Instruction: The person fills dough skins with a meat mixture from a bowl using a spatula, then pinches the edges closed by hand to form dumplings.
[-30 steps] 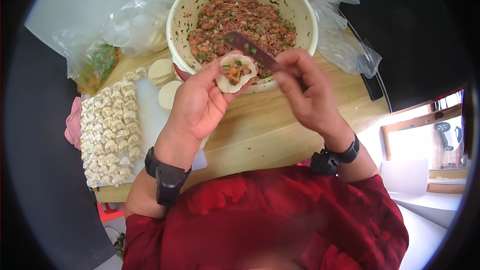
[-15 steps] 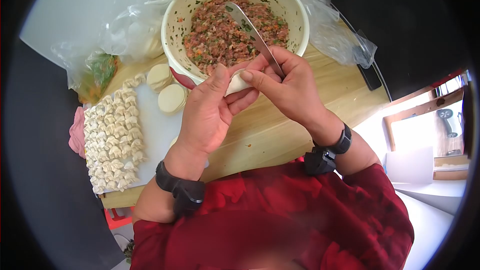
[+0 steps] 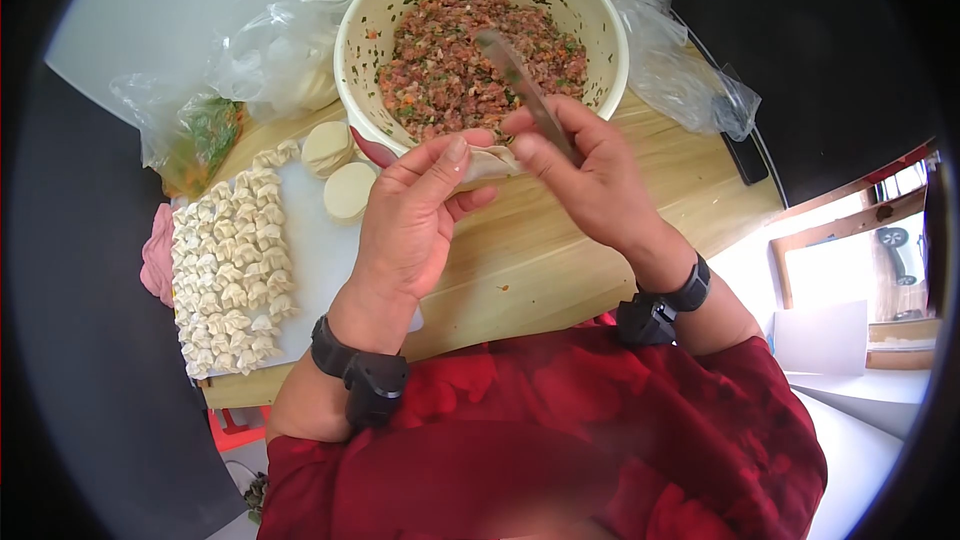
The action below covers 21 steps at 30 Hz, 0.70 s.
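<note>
A folded dumpling (image 3: 490, 163) is held in front of the filling bowl. My left hand (image 3: 410, 210) pinches its left end between thumb and fingers. My right hand (image 3: 605, 180) grips a flat metal spreader (image 3: 518, 75) with a rounded tip, slanting up over the bowl and a little blurred. The right thumb and forefinger are at the dumpling's right end; whether they press it is hard to tell. Behind the hands stands a large cream bowl (image 3: 606, 60) with red handles. Minced meat filling (image 3: 470, 55) with green and orange bits lies in it.
Rows of finished dumplings (image 3: 230, 280) cover the left of a white board (image 3: 315, 240). Two stacks of round wrappers (image 3: 348, 190) lie near the bowl. Plastic bags (image 3: 265, 60) flank the bowl, and a pink cloth (image 3: 157, 255) sits at the wooden table's (image 3: 520, 270) left edge.
My hands have moved slightly apart, showing more of the dumpling between them. Its edge now appears folded over. The spreader has shifted right and down with my right hand.
</note>
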### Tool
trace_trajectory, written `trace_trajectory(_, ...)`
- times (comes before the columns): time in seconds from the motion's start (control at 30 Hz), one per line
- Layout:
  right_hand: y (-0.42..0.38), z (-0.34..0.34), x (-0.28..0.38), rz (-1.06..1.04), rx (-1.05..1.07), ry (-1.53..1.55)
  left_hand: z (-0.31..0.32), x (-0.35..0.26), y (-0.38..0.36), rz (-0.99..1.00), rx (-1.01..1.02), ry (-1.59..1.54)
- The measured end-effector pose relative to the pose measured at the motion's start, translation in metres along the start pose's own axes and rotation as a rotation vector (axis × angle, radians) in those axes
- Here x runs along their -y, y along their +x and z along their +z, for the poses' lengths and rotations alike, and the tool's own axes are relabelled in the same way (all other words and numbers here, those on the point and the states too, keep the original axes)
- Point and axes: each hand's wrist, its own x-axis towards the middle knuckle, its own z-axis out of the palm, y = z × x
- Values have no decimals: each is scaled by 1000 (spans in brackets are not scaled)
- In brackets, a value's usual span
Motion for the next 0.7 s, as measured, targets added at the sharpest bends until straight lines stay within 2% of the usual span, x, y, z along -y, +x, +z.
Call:
trace_trajectory(0.07,-2,-1,12,108,156,-121,0,0,-1,-6,-10,6)
trace_trajectory(0.27,-2,7,-10,-41,72,-44,-6,-1,-4,98,-23,225)
trace_trajectory(0.33,-1,5,-8,-12,89,-51,-5,-5,-7,227,-64,342)
trace_trajectory(0.5,-3,7,-3,34,142,-51,-12,0,-6,341,-70,473)
trace_trajectory(0.57,-2,8,-3,-121,173,-184,-12,0,-7,380,-105,523)
trace_trajectory(0.63,-2,11,2,-193,186,-255,-10,1,-8,509,-140,704)
trace_trajectory(0.7,-1,17,5,-268,208,-315,-8,2,-9,502,-175,654)
